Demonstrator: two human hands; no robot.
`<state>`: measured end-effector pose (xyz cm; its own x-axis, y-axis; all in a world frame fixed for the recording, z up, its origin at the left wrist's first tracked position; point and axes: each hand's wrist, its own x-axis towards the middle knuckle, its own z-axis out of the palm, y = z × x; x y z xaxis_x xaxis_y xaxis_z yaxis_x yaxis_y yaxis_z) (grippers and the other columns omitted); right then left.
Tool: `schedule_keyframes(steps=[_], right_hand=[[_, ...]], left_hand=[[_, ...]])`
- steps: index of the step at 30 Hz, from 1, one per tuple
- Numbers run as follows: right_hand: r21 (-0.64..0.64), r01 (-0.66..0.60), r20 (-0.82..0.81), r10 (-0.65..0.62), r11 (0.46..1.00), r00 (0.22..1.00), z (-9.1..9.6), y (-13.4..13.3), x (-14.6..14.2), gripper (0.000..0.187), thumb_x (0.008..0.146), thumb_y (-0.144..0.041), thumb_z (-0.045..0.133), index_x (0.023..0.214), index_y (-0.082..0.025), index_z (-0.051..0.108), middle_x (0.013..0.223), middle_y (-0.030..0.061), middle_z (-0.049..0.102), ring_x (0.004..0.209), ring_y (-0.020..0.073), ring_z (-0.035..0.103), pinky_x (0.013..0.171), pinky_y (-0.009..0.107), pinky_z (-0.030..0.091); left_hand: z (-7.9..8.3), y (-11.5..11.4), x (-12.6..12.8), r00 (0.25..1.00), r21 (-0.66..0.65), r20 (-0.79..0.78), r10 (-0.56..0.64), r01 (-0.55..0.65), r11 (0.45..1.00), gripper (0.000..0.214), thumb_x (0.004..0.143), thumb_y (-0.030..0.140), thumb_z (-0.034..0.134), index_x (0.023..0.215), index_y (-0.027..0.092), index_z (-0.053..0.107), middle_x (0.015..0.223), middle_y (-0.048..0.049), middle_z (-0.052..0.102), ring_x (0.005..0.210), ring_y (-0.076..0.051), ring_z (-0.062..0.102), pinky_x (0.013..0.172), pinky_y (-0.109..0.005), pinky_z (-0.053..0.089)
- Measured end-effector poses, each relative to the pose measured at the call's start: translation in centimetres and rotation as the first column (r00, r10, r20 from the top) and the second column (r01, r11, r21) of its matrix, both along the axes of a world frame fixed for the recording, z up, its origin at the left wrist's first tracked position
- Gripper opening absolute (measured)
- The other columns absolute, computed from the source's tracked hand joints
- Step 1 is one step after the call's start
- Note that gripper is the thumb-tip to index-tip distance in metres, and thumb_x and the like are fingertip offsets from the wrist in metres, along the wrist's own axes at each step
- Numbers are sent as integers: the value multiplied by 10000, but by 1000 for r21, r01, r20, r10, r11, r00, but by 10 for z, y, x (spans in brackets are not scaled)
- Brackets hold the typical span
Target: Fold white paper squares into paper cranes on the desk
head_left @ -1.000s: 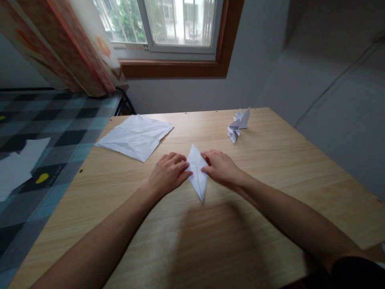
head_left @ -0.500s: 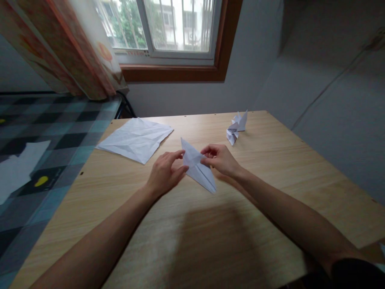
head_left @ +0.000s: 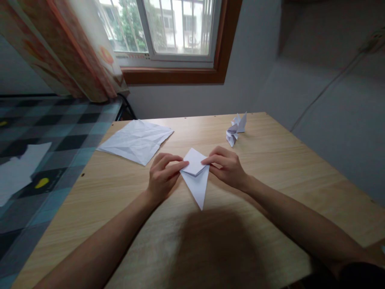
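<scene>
A folded piece of white paper [head_left: 197,186] is held just over the wooden table, its long point directed toward me. Its upper part shows a smaller layered flap shaped like a diamond. My left hand [head_left: 164,174] pinches the left corner between thumb and fingers. On the opposite corner, my right hand [head_left: 227,166] has the same kind of pinch. Whether the paper's underside touches the table I cannot tell.
A creased white sheet [head_left: 136,140] lies flat at the table's back left. Small folded paper figures [head_left: 236,128] stand at the back right. Left of the wooden table [head_left: 120,237] is a checkered cloth [head_left: 69,140] with torn white paper [head_left: 22,170] on it.
The folded paper has been turned, so its long point now faces me and a layered diamond flap shows on top. Both hands have shifted their hold to its side corners.
</scene>
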<state>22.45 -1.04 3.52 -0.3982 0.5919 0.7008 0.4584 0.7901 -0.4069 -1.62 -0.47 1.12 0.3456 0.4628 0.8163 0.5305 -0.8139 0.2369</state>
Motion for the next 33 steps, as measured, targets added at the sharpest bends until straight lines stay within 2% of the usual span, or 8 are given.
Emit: schedule_keyframes(steps=[8,11,14,20,22,24,28,33], right_hand=[[123,29,217,-55,992,975,-9,5,14,228,971,-243,537,875,-212,741,822,57,609,751,173,541,674,303,434],[70,19,380,-45,997,924,-21,3,16,223,944,-192,546,829,-199,738,849,73,630,783,188,542,696,314,433],[-55,24,447,3,998,894,-31,1,17,165,871,-122,593,851,-182,746,904,84,657,846,206,564,761,333,454],[-291,195,299,-104,937,948,-34,-1,5,104,850,-181,653,775,-162,724,837,61,658,838,202,589,796,336,460],[-320,303,278,-217,897,936,-35,-1,0,100,834,-234,701,888,-155,729,891,74,665,881,222,588,824,362,462],[-353,358,250,-281,864,926,-36,0,-3,272,793,-233,747,1047,-143,711,943,83,676,918,239,588,860,390,463],[-494,289,111,-270,820,956,-39,1,-3,468,737,-124,763,1194,-125,663,918,51,689,852,201,606,829,351,489],[-596,257,28,-300,761,954,-39,2,-2,448,730,-91,740,1174,-114,689,883,44,708,775,172,608,788,328,506]], left_hand=[[-2,1,-1,958,-19,-276,77,-86,996,191,929,225,587,1010,297,744,1049,-49,697,988,-229,569,865,-406,479],[-3,2,0,940,-27,-327,92,-107,994,191,913,204,581,983,269,747,1092,-61,687,1031,-247,558,886,-422,468],[-3,2,2,919,-116,-394,-4,-45,992,192,898,176,557,923,229,740,1061,-63,703,1014,-246,567,885,-420,465],[-1,2,5,866,-238,-496,-65,-64,969,205,936,361,580,892,209,709,1003,-58,715,988,-253,581,875,-428,448],[-2,3,6,860,-253,-510,-27,-120,960,200,928,384,603,924,207,696,1033,-63,708,1019,-260,576,892,-429,445],[-4,3,5,861,-268,-507,23,-182,946,216,907,392,636,992,199,682,1100,-79,691,1058,-271,566,913,-436,445],[-5,3,5,862,-289,-502,74,-248,925,300,887,393,659,1099,182,661,1186,-111,651,1109,-293,548,942,-459,442],[-6,6,4,878,-352,-476,53,-245,903,346,875,394,666,1153,187,657,1164,-104,659,1113,-293,549,959,-464,443]])
